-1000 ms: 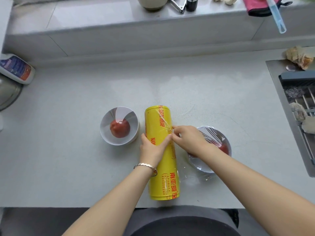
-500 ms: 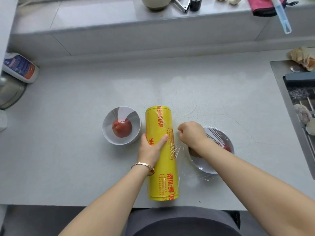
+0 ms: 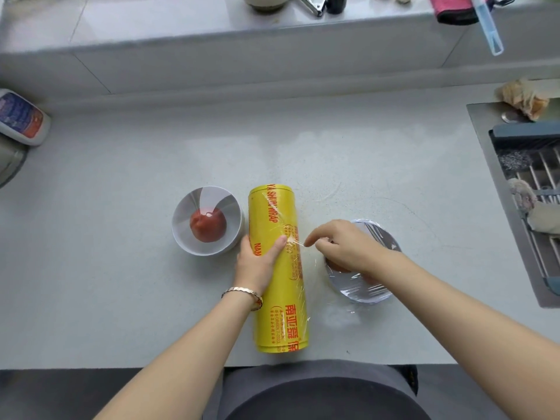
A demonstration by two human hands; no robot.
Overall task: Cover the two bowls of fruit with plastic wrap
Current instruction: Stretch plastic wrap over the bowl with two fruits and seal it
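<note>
Your left hand [image 3: 256,262] gripped the yellow roll of plastic wrap [image 3: 277,268] near its middle, fingers curled round its left side and thumb laid across the top, with the roll lying lengthwise on the counter [image 3: 121,268]. Your right hand [image 3: 342,247] sat just right of the roll, above the wrapped bowl [image 3: 363,294], its outer fingers curled and its index fingertip and thumb pinching the loose film edge [image 3: 295,239], which was drawn a short way off the roll. The open bowl [image 3: 181,234] with its red fruit [image 3: 208,227] stood uncovered, just beside the roll's left side.
</note>
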